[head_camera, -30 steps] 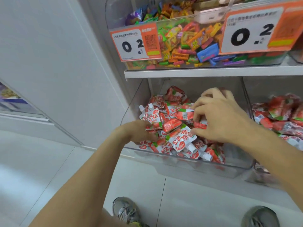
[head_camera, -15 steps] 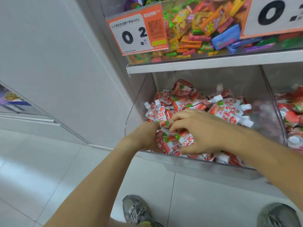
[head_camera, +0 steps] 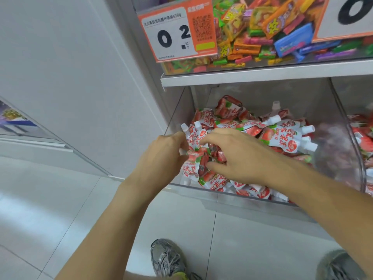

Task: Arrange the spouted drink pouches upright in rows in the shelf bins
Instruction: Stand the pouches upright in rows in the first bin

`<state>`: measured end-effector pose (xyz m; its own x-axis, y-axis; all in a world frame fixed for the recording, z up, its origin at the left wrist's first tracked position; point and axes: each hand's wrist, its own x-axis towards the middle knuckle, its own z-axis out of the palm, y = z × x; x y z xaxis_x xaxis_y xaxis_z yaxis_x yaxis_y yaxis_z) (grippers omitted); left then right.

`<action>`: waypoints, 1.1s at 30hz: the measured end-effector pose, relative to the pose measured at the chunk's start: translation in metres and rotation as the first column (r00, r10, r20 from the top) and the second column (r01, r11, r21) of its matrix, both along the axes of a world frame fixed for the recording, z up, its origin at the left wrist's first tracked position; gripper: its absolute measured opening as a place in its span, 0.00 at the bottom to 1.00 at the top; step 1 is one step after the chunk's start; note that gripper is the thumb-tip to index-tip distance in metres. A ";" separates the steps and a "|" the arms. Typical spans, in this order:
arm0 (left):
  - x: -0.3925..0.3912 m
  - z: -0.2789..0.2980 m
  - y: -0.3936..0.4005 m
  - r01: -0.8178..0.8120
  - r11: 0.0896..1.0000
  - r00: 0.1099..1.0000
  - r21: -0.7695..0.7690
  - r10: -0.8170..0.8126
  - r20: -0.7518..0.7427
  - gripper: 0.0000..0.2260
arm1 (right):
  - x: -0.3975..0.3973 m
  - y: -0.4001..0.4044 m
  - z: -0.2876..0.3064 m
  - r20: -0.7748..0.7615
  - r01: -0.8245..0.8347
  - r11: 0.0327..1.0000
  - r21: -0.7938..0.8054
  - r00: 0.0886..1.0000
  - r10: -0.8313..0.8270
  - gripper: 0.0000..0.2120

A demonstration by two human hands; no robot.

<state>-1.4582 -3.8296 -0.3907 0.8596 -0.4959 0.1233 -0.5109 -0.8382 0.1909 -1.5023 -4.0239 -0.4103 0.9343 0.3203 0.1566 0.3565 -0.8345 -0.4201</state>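
A clear plastic shelf bin (head_camera: 252,196) holds a loose heap of red-and-white spouted drink pouches (head_camera: 282,136) with white caps. My left hand (head_camera: 161,156) is at the bin's front left corner, fingers closed on a bunch of pouches (head_camera: 193,136) held with their spouts up. My right hand (head_camera: 240,156) reaches in from the right, thumb and fingers spread over the same bunch and touching it. More pouches lie flat along the front wall, and a stack lies on its side at the middle right.
Above, a shelf board (head_camera: 262,75) carries a bin of mixed colourful candy (head_camera: 268,31) with an orange price tag (head_camera: 177,35). A second pouch bin (head_camera: 363,138) stands to the right. White wall panel on the left, tiled floor and my shoes (head_camera: 167,259) below.
My right hand has come forward from the back of the bin to the front left, meeting the left hand at the bunch of pouches. The camera has tilted down and closer.
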 end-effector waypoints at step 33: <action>-0.013 -0.038 0.065 -0.258 0.851 0.920 -0.457 0.073 -0.384 0.19 | 0.061 0.054 -0.005 -0.608 -0.325 0.939 -0.110 0.770 0.195 0.23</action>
<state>-1.4712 -3.7649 -0.4291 0.9553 -0.2955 -0.0049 -0.1977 -0.6513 0.7327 -1.4416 -3.9695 -0.4151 0.7011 0.5268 -0.4805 0.3142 -0.8332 -0.4551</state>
